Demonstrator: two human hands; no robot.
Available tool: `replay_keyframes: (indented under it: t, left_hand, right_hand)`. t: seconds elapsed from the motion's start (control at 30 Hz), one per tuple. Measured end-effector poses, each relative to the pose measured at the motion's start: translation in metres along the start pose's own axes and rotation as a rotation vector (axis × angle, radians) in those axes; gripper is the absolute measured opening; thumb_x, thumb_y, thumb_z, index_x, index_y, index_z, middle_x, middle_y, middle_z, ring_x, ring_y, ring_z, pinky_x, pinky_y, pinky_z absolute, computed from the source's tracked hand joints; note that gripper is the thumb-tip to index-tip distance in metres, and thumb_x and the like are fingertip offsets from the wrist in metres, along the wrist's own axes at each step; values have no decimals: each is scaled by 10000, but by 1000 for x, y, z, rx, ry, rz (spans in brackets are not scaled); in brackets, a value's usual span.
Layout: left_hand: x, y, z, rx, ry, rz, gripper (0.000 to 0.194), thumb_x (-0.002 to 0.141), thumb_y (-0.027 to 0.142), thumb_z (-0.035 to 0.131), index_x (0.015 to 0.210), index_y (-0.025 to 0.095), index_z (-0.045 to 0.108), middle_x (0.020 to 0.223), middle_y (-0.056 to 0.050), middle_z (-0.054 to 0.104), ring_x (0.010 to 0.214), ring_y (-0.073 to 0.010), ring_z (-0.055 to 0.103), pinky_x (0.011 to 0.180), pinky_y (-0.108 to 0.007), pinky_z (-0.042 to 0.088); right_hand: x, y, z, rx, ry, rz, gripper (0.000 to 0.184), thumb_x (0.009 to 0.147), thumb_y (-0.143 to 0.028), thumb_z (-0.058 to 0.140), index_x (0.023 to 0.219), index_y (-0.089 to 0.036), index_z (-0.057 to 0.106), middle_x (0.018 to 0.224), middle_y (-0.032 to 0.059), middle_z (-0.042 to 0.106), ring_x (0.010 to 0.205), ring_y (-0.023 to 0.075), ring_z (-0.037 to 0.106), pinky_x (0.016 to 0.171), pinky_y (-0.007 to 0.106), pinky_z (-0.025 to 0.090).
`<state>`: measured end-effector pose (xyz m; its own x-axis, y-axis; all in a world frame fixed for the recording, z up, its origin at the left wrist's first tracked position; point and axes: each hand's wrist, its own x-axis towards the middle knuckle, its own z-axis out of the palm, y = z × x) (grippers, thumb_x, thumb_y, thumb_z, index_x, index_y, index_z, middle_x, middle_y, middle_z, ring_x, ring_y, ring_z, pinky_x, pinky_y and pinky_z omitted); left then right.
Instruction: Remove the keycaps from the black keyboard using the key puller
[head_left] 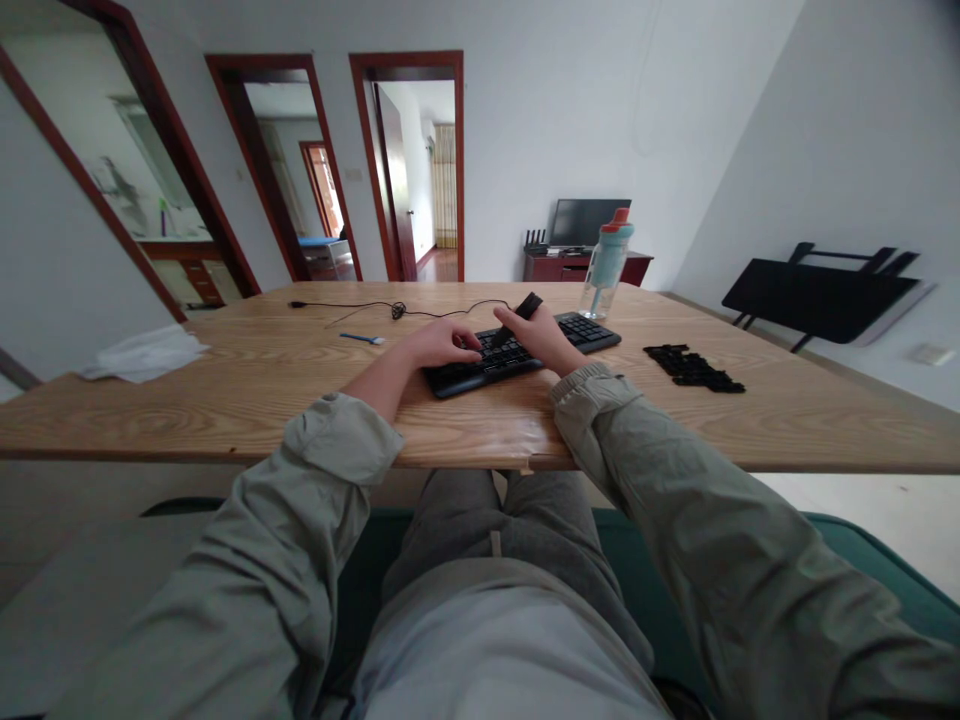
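A black keyboard (487, 372) lies at a slant on the wooden table in front of me. My left hand (444, 343) rests on its left part, fingers bent and bunched with the thumb against the keys. In my right hand (544, 335) is a thick black-handled tool (528, 308), gripped in a fist and leaning, its lower end down at the keys. What kind of tool tip it has is too small to make out. Behind the keyboard, a thin black cable (431, 312) with a small knot runs left to its plug.
A small blue brush (361, 339) lies left of the keyboard. On the right are loose black keycaps (694, 368) in a cluster. A clear bottle with a red lid (606, 265) stands behind the keyboard. White tissue or plastic (146, 353) sits at the wooden table's (262, 400) left end.
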<state>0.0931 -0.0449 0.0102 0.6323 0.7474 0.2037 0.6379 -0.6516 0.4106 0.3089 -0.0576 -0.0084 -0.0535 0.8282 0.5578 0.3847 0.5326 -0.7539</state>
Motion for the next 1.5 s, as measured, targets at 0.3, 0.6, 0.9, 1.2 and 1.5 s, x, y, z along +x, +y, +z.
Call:
replay_keyframes:
  t: [0.3,0.6,0.9,1.2,1.5]
  left_hand:
    - [1,-1,2,-24,15,-9,318,778,389,737,1008,171,765,868,-32,743,764,-151,637,718,-264,490]
    - [3,-3,3,-47,0,-6,330,784,350,723,1054,160,741,893,-37,738,794,-150,638,742,-262,502]
    - [2,-3,2,-25,-26,18,401,750,393,741,1080,165,732,965,-41,743,878,-165,649,753,-251,495]
    - [-1,-2,-1,6,-70,54,393,756,399,720,1079,178,742,986,-40,752,863,-162,660,731,-240,482]
    - [0,-3,1,-5,-93,27,443,730,410,726,1107,177,733,1000,-49,751,893,-175,665,763,-244,493]
  right_hand:
    - [8,5,3,19,15,36,434,770,-604,616,679,-194,507,660,-10,491,652,132,431,633,272,365]
    - [17,1,11,20,14,88,389,768,-572,597,683,-210,482,651,8,488,676,159,462,658,283,392]
    - [-8,-12,1,-122,-36,-44,360,847,-498,565,640,-212,496,620,-15,482,631,136,438,617,283,376]
    - [-43,-28,-5,-271,-104,-180,277,866,-454,583,772,-197,630,683,19,615,661,158,523,642,298,385]
    - [-50,-16,-23,-285,-169,-147,323,868,-517,597,853,-204,673,744,26,650,708,174,551,681,309,407]
